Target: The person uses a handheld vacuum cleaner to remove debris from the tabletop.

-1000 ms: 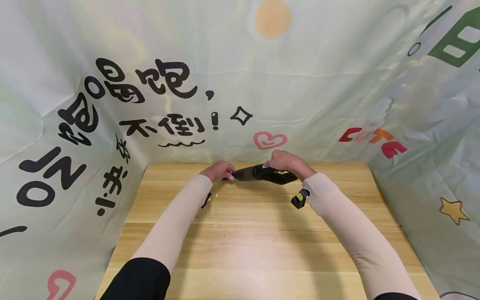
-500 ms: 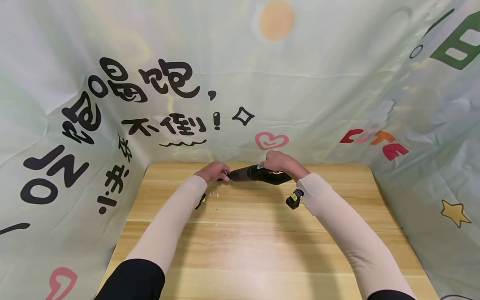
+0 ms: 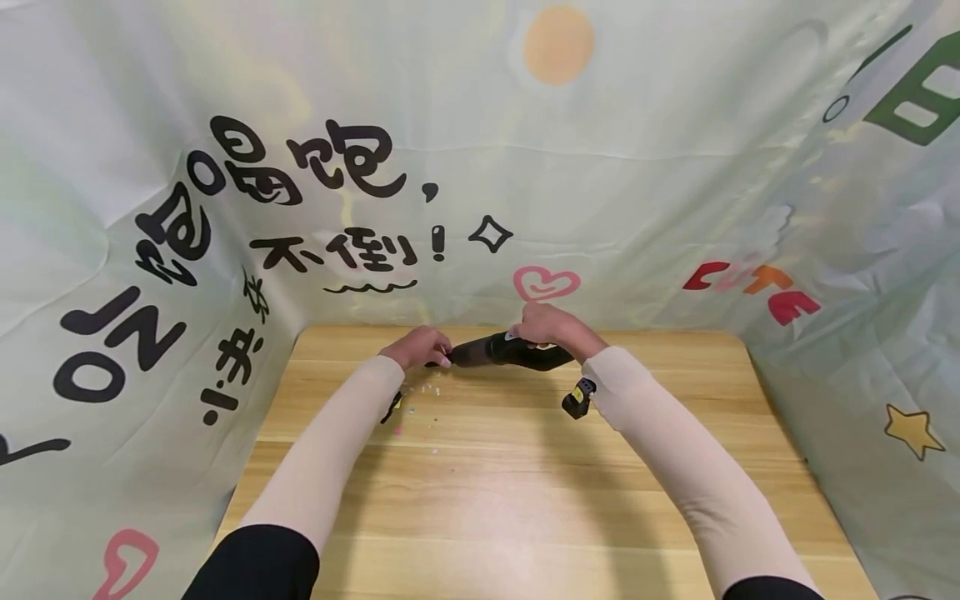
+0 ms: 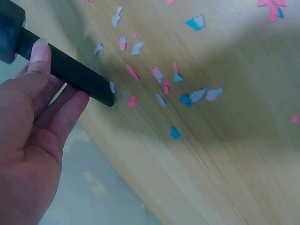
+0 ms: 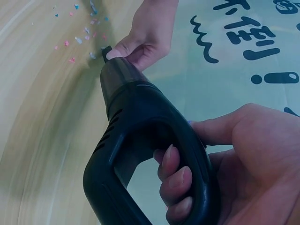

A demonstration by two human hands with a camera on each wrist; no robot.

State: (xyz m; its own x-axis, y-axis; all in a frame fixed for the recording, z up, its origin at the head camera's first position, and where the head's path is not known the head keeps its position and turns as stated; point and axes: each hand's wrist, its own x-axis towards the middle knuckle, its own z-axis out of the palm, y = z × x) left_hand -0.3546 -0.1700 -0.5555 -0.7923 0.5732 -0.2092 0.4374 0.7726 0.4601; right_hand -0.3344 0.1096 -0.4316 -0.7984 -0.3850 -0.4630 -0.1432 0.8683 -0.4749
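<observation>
A black handheld vacuum cleaner (image 3: 476,353) spans the space between both hands at the back of the table. My right hand (image 3: 553,325) grips its looped handle, fingers curled through the opening in the right wrist view. At the other end, my left hand (image 3: 418,347) holds the narrow black nozzle (image 4: 75,72) between thumb and fingers. The nozzle's tip is beside a small pale scrap (image 4: 112,87). Pink, blue and pale paper scraps (image 4: 198,94) lie scattered near it on the wood.
The wooden table (image 3: 487,500) has its back edge against a printed cloth wall (image 3: 637,208), and similar cloth hangs at both sides. More pink scraps (image 4: 269,7) lie farther from the nozzle. In the left wrist view the table edge runs close beside the nozzle.
Both hands and the vacuum cleaner have shifted left along the back of the table. More scraps show beside the left forearm. The hold of each hand looks the same.
</observation>
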